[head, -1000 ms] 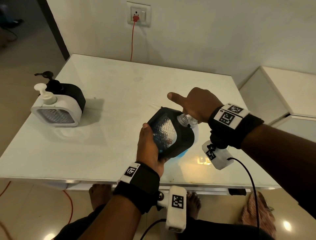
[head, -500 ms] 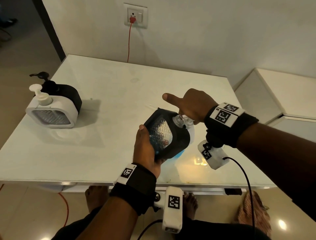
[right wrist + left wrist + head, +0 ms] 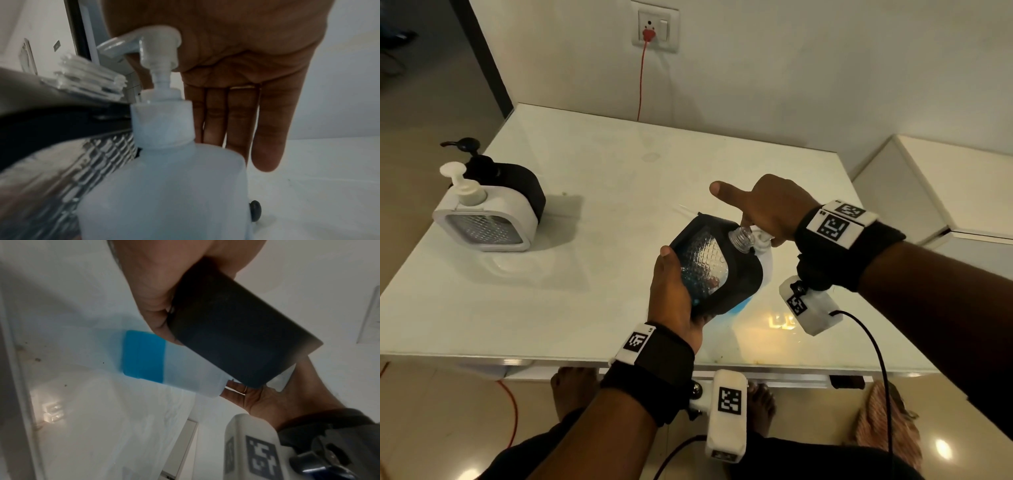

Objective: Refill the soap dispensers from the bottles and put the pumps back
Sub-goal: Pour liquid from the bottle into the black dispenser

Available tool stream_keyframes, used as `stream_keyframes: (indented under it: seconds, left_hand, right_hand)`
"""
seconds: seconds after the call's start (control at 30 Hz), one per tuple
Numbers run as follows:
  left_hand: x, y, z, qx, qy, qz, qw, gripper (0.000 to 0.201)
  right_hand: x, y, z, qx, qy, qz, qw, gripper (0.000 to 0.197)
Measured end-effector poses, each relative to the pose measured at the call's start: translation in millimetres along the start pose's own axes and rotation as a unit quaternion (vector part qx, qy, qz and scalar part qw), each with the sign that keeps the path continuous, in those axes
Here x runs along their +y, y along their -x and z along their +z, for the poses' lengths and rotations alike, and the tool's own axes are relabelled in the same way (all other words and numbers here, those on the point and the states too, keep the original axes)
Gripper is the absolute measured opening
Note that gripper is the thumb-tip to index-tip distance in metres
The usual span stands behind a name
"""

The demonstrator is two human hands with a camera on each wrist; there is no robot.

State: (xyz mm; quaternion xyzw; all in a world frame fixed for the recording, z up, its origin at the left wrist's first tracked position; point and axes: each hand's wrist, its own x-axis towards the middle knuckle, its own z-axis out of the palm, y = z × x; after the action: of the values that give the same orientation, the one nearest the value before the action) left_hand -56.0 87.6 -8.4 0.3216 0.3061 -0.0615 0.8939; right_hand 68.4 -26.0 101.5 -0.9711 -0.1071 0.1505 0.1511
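My left hand (image 3: 671, 291) grips a black soap dispenser (image 3: 715, 270) with a clear patterned window and holds it tilted above the table. Its bare threaded neck (image 3: 739, 236) points up and right, with no pump on it. Right beside it stands a translucent white refill bottle (image 3: 164, 186) with blue liquid low inside (image 3: 144, 356). My right hand (image 3: 767, 209) rests its palm on the bottle's pump head (image 3: 156, 43), fingers straight and hanging down, thumb stretched out to the left. The spout points toward the dispenser's neck (image 3: 90, 76). No flowing soap is visible.
At the left of the white table (image 3: 619, 178) stand a white dispenser (image 3: 482, 222) and, behind it, a black one (image 3: 517, 185), both with pumps on. A red cable hangs from the wall socket (image 3: 650, 31). A white cabinet (image 3: 945, 185) stands to the right.
Both hands keep the same hold and pose over the second. Only the view has drifted a little.
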Motion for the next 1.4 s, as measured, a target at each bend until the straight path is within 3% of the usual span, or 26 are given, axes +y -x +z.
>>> stream_keyframes:
  seconds: [0.07,0.13,0.5,0.7,0.93,1.23,1.33,1.4]
  left_hand:
    - [0.3,-0.3,-0.2,0.0,-0.003,0.002,1.0,0.051]
    - [0.4,0.3,0.2,-0.001,-0.002,0.006,1.0,0.051]
    - [-1.2,-0.5,-0.4,-0.011,0.008,0.015,1.0,0.05]
    - [-1.1,-1.5,-1.2,-0.004,0.002,0.009,1.0,0.05]
    - [-1.2,0.4,-1.3,-0.005,0.006,0.016,1.0,0.049]
    - [-1.8,-2.0,-2.2,0.0,0.005,0.012,1.0,0.049]
    - [-3.0,-3.5,-2.7,0.0,0.005,0.01,1.0,0.049]
    - [-2.8,-3.6,-2.8,-0.005,0.008,0.01,1.0,0.05]
  right_hand:
    - [-0.8,1.7,2.1,0.024,0.018,0.015,0.999,0.073]
    - [-0.8,-0.3,3.3,0.035,0.046,0.003,0.998,0.07]
    - [2.6,-8.2,0.7,0.001,0.023,-0.021,1.0,0.1]
    - [1.1,-5.8,6.1,0.049,0.044,-0.015,0.998,0.081]
    - [1.5,-5.6,1.5,0.009,0.002,-0.016,1.0,0.1]
    - [0.7,-3.5,5.4,0.048,0.044,-0.011,0.998,0.076]
    - [3.1,-3.9,5.5,0.046,0.039,-0.014,0.998,0.079]
    - [3.8,-5.2,4.3,0.025,0.023,-0.019,0.999,0.091]
